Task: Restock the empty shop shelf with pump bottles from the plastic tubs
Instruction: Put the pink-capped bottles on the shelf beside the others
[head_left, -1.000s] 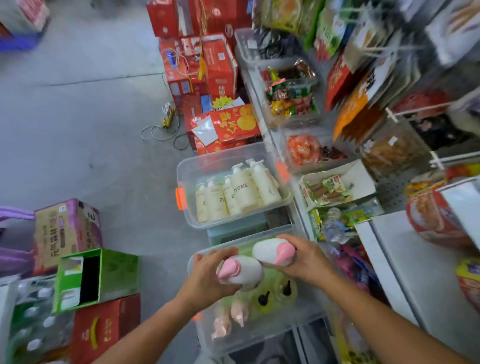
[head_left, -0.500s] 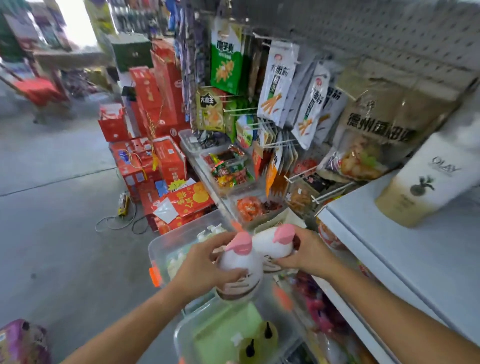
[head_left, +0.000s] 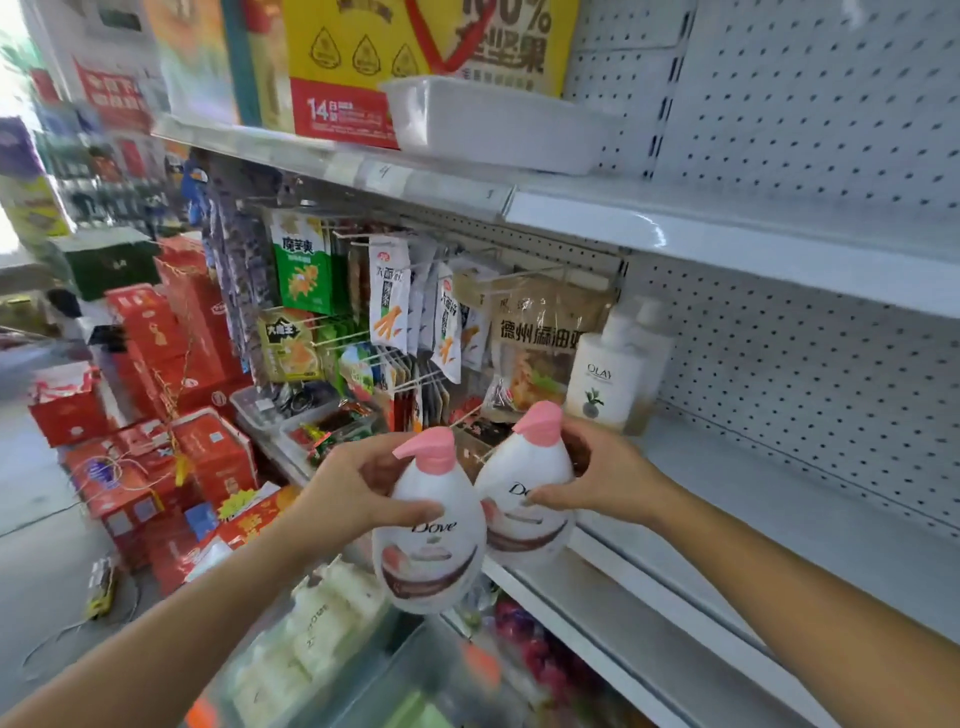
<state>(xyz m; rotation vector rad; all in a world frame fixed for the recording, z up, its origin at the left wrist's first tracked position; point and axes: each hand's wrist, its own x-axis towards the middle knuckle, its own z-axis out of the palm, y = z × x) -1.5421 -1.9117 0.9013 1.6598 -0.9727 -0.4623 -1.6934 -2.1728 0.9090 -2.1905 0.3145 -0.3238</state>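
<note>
At the shelf (head_left: 779, 519) edge, left hand (head_left: 343, 493) and right hand (head_left: 608, 478) grip bottles (head_left: 431, 551).

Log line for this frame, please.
left hand: holds left Dove bottle | right hand: holds right Dove bottle | shelf: Olay bottle standing

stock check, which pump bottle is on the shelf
The Olay bottle, white pump, standing on the shelf. Pink pumps mark the held ones: left Dove bottle in left hand, right Dove bottle in right hand.
</note>
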